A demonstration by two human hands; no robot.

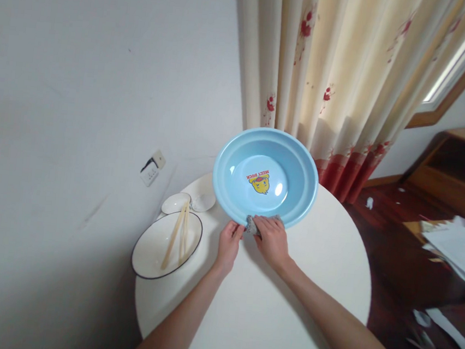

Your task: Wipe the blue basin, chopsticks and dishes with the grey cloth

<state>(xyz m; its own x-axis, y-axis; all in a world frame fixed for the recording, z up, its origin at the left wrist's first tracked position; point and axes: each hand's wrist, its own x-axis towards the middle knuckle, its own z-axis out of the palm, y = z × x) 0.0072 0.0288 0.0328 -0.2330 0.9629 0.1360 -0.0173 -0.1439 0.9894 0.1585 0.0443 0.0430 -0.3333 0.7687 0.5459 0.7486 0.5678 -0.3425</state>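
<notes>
A light blue plastic basin (266, 173) with a yellow cartoon print inside stands on the round white table (269, 309), tilted up toward me. My left hand (229, 245) grips the basin's near rim from below, fingers curled. My right hand (272, 238) presses a grey scouring cloth (254, 224) against the same near rim, fingers closed over it.
To the left on the table lies a white plate with a dark rim (155, 249) holding wooden chopsticks (177, 234), with two small white dishes (188, 202) behind it. A wall socket (152, 169) is on the left wall. Curtains (341, 70) hang behind; papers (456, 245) lie at right.
</notes>
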